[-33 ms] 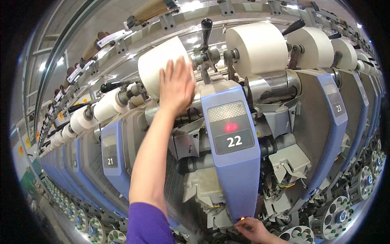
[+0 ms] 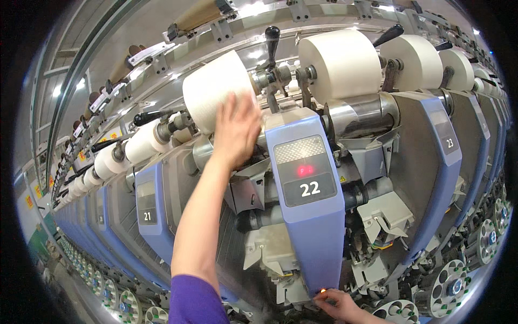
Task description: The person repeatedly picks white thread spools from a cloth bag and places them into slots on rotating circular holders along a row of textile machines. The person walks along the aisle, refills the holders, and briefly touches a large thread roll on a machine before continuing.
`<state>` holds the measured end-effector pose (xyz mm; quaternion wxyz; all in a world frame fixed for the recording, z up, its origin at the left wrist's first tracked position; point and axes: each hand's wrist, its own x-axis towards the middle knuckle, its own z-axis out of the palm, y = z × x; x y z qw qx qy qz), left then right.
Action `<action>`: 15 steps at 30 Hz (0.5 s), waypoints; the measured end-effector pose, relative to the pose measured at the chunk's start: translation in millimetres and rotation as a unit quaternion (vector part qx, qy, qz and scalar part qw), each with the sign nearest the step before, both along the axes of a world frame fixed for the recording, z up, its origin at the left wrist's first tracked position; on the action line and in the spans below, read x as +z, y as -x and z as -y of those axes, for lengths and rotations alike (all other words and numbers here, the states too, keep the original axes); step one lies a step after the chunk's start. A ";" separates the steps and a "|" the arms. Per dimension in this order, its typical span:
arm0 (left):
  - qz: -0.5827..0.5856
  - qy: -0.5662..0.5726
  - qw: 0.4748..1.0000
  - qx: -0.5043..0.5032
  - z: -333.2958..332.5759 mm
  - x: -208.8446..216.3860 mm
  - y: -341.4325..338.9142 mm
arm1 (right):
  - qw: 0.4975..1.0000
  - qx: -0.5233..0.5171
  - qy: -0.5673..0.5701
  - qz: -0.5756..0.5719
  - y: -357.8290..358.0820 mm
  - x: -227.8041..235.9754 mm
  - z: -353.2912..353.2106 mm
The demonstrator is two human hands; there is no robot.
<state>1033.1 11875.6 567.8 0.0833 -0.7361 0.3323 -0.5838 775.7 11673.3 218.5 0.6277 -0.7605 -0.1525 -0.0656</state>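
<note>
My left hand [image 2: 237,129] lies with spread fingers on the lower front of a large white yarn package [image 2: 213,89], which sits tilted on its holder. The fingers are slightly blurred and hold nothing. Low in the view, my right hand [image 2: 339,306] is at the foot of a blue winding-unit housing [image 2: 318,245]. Its thumb and fingertips are drawn together beside a small glowing orange light [image 2: 323,291]; whether something thin is between them cannot be made out. A red display [image 2: 305,170] glows on the housing front.
A black-handled lever [image 2: 272,40] rises right of the package. Another white package [image 2: 340,65] rests on a shiny metal drum [image 2: 364,114]. More blue units [image 2: 442,135] run off on both sides. Round bobbin magazines [image 2: 448,289] stand along the bottom.
My left hand has slid a little down the face of the yarn package. The right hand stays at the foot of the housing, nearly unmoved.
</note>
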 end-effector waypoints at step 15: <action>0.063 0.221 0.967 -0.105 14.9 7.3 -6.5 | 0.998 0.065 0.028 0.003 -16.0 -27.7 16.3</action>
